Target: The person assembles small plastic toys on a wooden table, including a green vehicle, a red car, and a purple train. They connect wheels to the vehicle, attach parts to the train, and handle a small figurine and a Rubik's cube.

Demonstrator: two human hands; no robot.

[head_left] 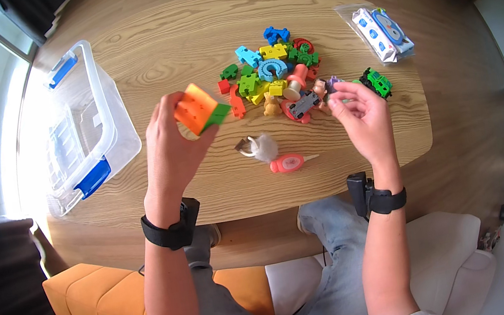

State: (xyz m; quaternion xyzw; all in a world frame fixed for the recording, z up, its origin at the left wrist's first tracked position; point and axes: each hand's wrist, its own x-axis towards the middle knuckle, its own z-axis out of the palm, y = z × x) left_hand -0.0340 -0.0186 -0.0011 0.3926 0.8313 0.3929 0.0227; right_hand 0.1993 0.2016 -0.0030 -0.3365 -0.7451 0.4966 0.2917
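Observation:
Raised over the table's left-middle part, my left hand (168, 142) grips a puzzle cube (197, 109) with orange and green faces showing. My right hand (362, 111) hovers at the right edge of the toy pile, its fingers loosely bent and apart, with nothing visible between them. Close to its fingertips are a grey toy car (305, 104) and a small purple toy (333, 82), partly hidden by the fingers. A green toy vehicle (376, 83) lies just beyond that hand. A brown bear figure (271, 105) sits left of the grey car.
Several colourful toy blocks (248, 84) are heaped mid-table. Nearer me lie a white fluffy item (264, 148) and a pink bottle (287, 163) with a pointed tip. At left stands a clear plastic bin (113, 114) with blue latches; wipes packs (375, 36) lie far right.

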